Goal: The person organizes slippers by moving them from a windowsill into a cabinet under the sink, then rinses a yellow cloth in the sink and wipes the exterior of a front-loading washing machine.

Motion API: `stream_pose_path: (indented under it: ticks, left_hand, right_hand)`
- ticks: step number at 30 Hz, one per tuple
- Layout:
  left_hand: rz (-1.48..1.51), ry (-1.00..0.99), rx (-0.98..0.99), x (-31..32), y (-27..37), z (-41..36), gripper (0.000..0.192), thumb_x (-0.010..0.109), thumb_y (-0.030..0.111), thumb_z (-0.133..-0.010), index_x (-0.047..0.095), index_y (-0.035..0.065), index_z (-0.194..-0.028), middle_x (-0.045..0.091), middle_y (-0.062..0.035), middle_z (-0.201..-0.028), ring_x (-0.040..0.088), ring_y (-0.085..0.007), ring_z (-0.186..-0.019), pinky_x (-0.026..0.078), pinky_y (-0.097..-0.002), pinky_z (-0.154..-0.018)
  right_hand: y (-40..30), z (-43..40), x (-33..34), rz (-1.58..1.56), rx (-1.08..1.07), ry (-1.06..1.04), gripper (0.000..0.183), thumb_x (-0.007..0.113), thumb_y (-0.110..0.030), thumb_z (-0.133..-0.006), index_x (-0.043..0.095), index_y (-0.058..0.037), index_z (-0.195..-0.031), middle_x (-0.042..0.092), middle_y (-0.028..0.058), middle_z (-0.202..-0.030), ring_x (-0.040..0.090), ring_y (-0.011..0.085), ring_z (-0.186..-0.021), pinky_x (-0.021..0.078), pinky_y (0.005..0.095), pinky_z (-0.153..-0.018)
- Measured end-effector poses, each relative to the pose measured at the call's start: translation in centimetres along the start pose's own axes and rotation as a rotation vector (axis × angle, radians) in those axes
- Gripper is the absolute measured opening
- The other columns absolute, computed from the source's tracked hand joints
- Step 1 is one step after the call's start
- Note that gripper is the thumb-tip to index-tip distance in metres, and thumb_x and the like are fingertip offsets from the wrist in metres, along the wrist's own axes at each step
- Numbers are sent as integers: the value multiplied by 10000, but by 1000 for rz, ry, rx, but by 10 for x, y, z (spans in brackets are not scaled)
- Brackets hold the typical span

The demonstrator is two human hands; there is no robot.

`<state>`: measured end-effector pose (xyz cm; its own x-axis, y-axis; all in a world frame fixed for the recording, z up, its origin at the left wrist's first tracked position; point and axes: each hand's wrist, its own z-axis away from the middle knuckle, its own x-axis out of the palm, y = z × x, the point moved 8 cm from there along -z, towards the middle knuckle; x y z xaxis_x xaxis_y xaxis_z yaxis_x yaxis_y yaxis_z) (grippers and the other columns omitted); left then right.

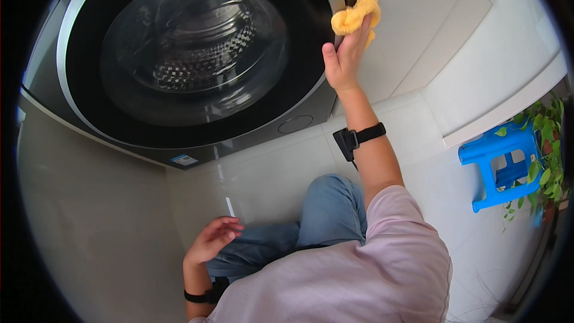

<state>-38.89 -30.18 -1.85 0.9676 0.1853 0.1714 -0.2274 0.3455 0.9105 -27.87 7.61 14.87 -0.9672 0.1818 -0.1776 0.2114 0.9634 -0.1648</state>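
Before me stands a front-loading washing machine (309,116) with a dark front. Its round glass door (193,45) has a silver ring, and the perforated drum shows through the glass. My right hand (347,60) reaches to the machine's right edge, fingers on a bunched yellow plush cloth (354,18). The cloth rests by the door ring, next to the white cabinet; the fingertips are partly hidden by it. My left hand (215,238) hovers near my bent knee, fingers loosely curled and apart, holding nothing.
White cabinet panels (412,22) flank the machine on the right, and a grey wall (98,206) on the left. A blue plastic stool (486,161) stands on the tiled floor (264,175) at right, beside a leafy potted plant (549,143). Black straps circle both my forearms.
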Motion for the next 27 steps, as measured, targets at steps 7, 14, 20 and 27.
stream_pose_path:
  ticks: [7,14,20,27]
  left_hand:
    - [68,10,-18,0,-7,2,347,533,103,-854,451,1,-1176,557,-118,-1059,540,-176,-955,433,-290,-835]
    - [20,18,-20,2,-2,8,379,524,200,-867,447,-4,-1176,561,-130,-1053,544,-192,-953,434,-303,-834]
    - [-21,36,-11,4,0,19,505,444,381,-893,432,-33,-1181,546,-156,-1076,541,-203,-960,427,-310,-843]
    - [35,129,-28,-6,3,31,672,369,563,-853,446,-27,-1164,557,-167,-1045,554,-223,-922,432,-330,-829]
  right_hand:
    - [15,93,26,-9,315,-67,787,423,-456,-859,27,4,-1360,10,266,-1413,6,406,-1316,-8,491,-1043]
    - [10,142,48,-178,630,91,790,417,-430,-872,-28,9,-1356,-18,241,-1415,-13,366,-1322,-20,459,-1051]
    - [-31,218,86,-599,1054,218,763,438,-432,-876,17,-17,-1358,78,172,-1409,117,276,-1308,114,367,-1052]
    - [-46,211,87,-1112,1478,413,699,279,-562,-884,133,-78,-1368,198,71,-1404,219,197,-1281,158,321,-1051]
